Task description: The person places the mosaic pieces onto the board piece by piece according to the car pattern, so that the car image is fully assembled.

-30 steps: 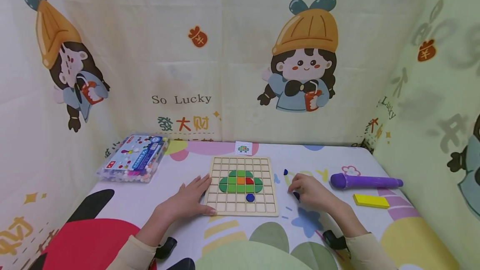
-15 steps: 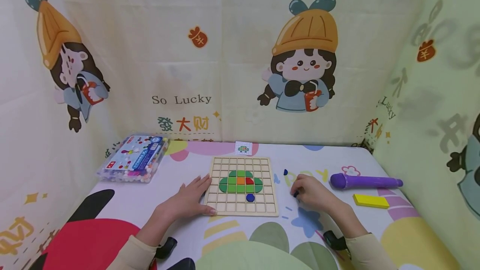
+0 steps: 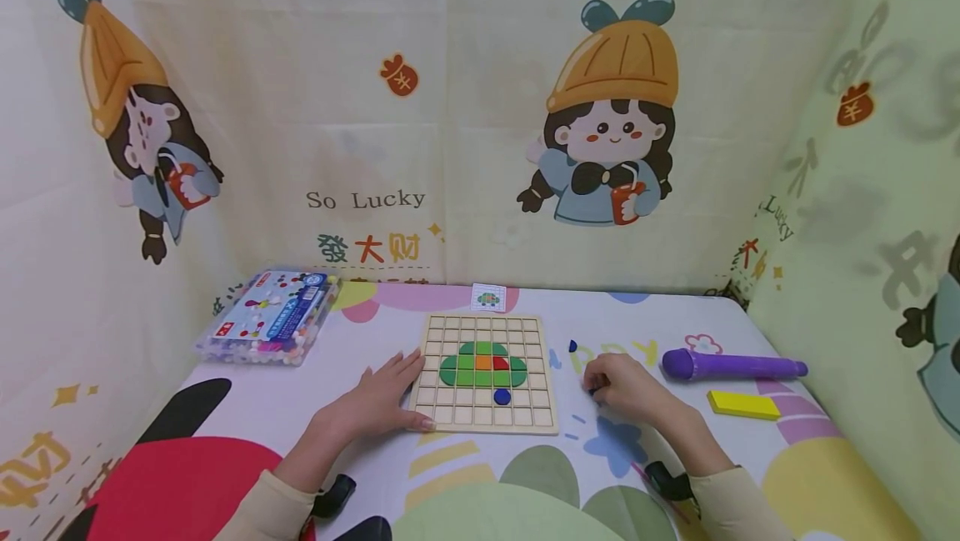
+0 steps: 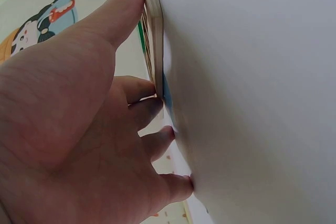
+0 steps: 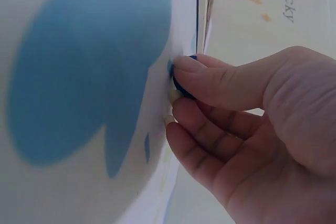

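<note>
The right hand (image 3: 626, 391) pinches a small dark-blue piece (image 5: 181, 85) against the bench (image 3: 315, 408), just right of the wooden grid board (image 3: 483, 374). The left hand (image 3: 375, 403) lies flat, fingers relaxed, touching the board's left edge. The piece looks like a round disc, though fingers hide most of it; lifting it cleanly calls for a firm fingertip pinch while that hand steadies the board.

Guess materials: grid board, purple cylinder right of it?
Grid board: looks like light unfinished wood, pale tan, matte, thin edge showing layers in the left wrist view, possibly plywood. Purple cylinder: probably plastic, uniform colour, slight sheen; cannot confirm.
</note>
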